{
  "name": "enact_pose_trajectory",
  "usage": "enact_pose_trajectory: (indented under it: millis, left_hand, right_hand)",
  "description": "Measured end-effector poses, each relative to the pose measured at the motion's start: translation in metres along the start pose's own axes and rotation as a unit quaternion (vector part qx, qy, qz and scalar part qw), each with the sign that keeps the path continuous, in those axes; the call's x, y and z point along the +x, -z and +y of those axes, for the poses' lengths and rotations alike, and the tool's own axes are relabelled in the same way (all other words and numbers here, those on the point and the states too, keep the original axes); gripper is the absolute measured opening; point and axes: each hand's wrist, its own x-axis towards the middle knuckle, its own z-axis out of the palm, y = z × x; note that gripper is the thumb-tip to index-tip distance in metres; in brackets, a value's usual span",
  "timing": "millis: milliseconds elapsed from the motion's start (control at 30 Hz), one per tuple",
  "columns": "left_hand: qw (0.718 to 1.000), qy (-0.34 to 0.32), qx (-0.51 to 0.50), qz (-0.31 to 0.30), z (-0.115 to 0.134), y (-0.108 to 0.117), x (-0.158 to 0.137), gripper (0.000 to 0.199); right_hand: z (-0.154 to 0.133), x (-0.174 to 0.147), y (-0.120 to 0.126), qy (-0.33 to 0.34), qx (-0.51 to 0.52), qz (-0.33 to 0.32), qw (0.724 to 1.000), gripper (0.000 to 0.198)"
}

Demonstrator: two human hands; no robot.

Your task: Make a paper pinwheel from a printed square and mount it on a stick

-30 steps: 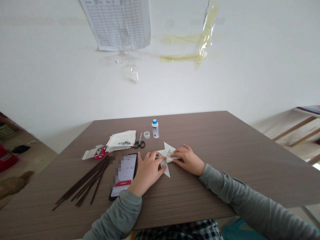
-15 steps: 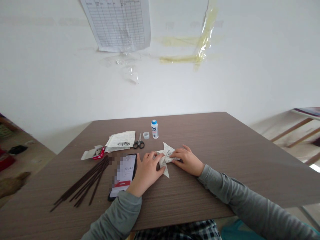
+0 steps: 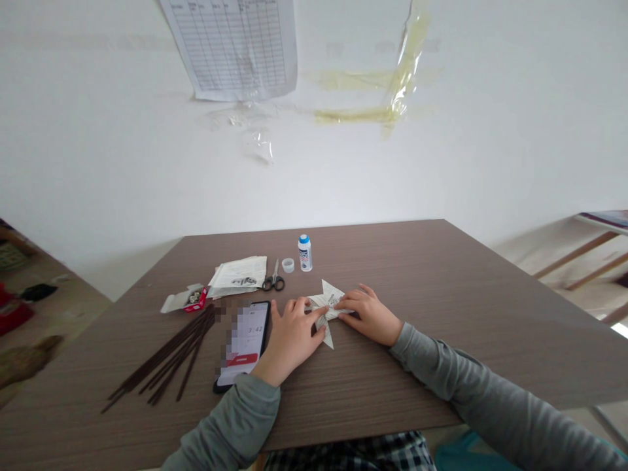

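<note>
My left hand (image 3: 294, 335) is open, fingers on the pinwheel (image 3: 331, 299); my right hand (image 3: 371, 317) curls over, pinching or not I can't tell, likely to keep folds flat.

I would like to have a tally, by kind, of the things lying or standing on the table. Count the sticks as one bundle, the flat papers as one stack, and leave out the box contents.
Folded paper: 1
Bottle: 1
Small cup: 1
Scissors: 1
Paper stack: 1
Box: 1
Phone: 1
Stick bundle: 1
Total: 8
</note>
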Motion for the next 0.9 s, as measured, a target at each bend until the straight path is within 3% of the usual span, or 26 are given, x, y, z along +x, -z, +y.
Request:
enact_pose_trajectory:
  millis: [333,900]
  left_hand:
    - [1.000,-0.005,0.008,-0.010,0.0010,0.0036,0.0008,0.051]
    - [1.000,0.004,-0.007,0.010,0.0016,0.0000,-0.0014,0.053]
  right_hand:
    - [0.0019,0.0007,-0.0015,0.023,-0.005,-0.001,1.000,0.030]
    - [0.0019,-0.0004,0.0013,0.005,0.000,0.005,1.000,0.031]
